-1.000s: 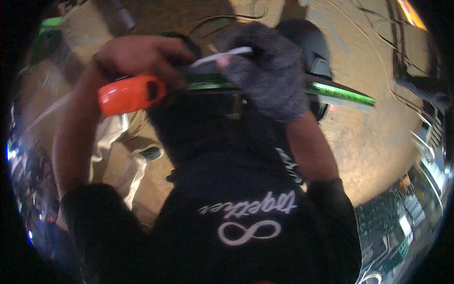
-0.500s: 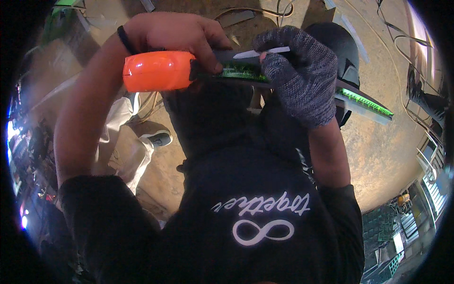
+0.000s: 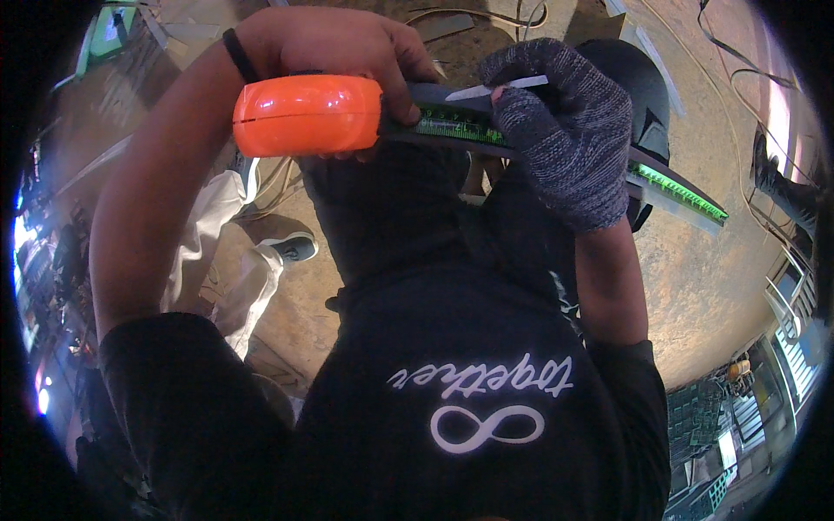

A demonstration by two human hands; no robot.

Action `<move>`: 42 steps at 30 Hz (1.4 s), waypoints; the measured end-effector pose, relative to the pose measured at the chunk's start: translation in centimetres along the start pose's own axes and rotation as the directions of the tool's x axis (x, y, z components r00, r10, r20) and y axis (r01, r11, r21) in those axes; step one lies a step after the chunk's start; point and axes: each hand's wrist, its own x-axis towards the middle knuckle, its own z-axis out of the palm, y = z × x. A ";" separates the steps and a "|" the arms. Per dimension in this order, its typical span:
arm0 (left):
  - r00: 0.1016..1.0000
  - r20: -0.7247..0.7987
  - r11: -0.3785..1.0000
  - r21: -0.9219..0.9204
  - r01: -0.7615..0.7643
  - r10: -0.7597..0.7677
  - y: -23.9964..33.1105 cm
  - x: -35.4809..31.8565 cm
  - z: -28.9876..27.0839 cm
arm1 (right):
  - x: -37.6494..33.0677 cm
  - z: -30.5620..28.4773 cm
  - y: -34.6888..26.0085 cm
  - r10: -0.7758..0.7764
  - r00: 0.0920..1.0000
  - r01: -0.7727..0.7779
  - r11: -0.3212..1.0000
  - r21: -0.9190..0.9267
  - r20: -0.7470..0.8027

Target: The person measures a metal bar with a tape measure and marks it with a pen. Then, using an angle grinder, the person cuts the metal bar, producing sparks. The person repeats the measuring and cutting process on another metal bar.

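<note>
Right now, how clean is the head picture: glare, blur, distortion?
Head view: tape measure and knit glove look fairly sharp, with glints on the orange case; head view: sunlit floor bright at right, black shirt losing detail; head view: clutter at the left rim hazy, with blue-white flare; head view: fisheye curvature, black corners.

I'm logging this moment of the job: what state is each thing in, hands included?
Tape measure: blade drawn out.
Tape blade: extended along a dark bar, partly hidden by the right hand.
Left hand: bare, gripping, thumb at the blade.
Right hand: in a grey fingerless glove, closed on the white stick.
White stick: pinched, held over the bar.
Another person's shoe: worn, on the floor.
</note>
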 end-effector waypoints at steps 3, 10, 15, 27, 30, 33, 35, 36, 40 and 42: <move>0.976 -0.143 0.975 0.172 -0.139 0.165 -2.3 0.2 0.1 | -0.1 0.0 -0.1 0.013 1.000 -0.013 1.000 0.018 -0.003; 0.996 0.010 0.994 -0.062 0.090 -0.089 0.0 -0.3 0.4 | -0.3 -0.7 -0.8 0.292 0.956 -0.289 0.941 0.174 0.006; 0.991 -0.071 0.991 -0.075 0.109 -0.114 0.5 -1.1 1.1 | -0.3 -0.4 -0.1 0.269 0.957 -0.255 0.958 0.127 -0.110; 0.984 -0.131 0.990 -0.093 0.106 -0.118 0.5 -1.0 0.8 | -0.7 -0.1 0.3 0.072 0.997 -0.073 0.989 0.128 0.008; 0.980 -0.166 0.991 -0.100 0.093 -0.108 0.1 -0.7 0.9 | -1.0 0.4 0.1 0.059 0.998 -0.061 0.991 0.121 0.021; 0.984 -0.082 0.984 -0.097 0.153 -0.161 0.0 -1.1 0.3 | -0.5 0.6 -0.3 -0.003 0.997 0.002 1.000 0.018 0.077; 0.992 -0.067 0.994 0.010 0.110 -0.109 -0.6 -0.8 -0.5 | -0.3 0.6 -0.5 -0.036 0.994 0.042 0.998 -0.054 0.106; 0.995 -0.099 0.993 0.116 0.035 -0.024 -1.6 -0.4 -0.8 | -0.3 0.6 -0.6 -0.034 0.993 0.042 0.997 -0.070 0.113; 0.986 -0.152 0.941 0.339 -0.008 0.063 -1.6 0.0 -1.1 | -0.5 0.7 -0.1 -0.021 0.996 0.021 1.000 -0.004 0.092; 0.818 0.226 0.460 0.734 -0.500 0.528 -5.0 1.1 -4.2 | -0.6 0.9 -0.5 0.033 0.995 -0.033 0.999 -0.003 0.096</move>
